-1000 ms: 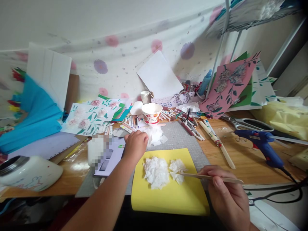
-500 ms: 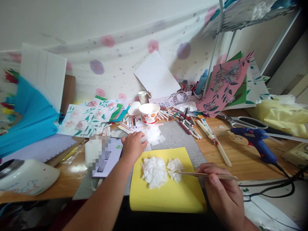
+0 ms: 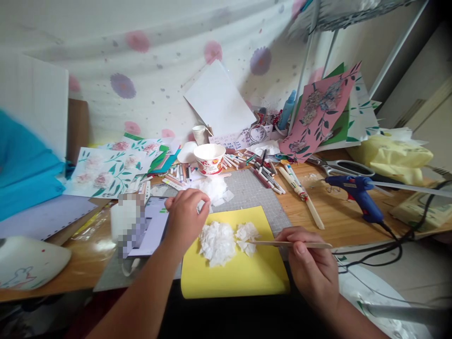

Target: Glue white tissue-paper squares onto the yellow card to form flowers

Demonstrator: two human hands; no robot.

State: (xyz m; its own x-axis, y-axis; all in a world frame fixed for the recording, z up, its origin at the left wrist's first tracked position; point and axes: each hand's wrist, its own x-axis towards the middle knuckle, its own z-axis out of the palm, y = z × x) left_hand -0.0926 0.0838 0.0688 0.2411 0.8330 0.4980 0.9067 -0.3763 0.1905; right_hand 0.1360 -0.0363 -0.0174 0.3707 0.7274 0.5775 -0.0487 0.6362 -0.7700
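Reference: yellow sheet point(image 3: 240, 285).
- Right hand point(image 3: 312, 263): at sheet's right edge. Narrow pinch, thumb against fingers, closed on flat wooden stick point(image 3: 270, 244). Stick near level; tip at small paper cluster point(image 3: 247, 231), upon sheet's right half.
- Large crumpled paper clump point(image 3: 217, 245): on sheet, left of small cluster.
- Left hand point(image 3: 187, 214): over sheet's upper-left corner, beside phone point(image 3: 152, 230). Fingers bent, gap narrow; from here, cannot tell whether anything held.
- White paper scraps point(image 3: 213, 190): beyond sheet's far edge.
- Paper bowl point(image 3: 209, 162): behind scraps, farther from sheet.
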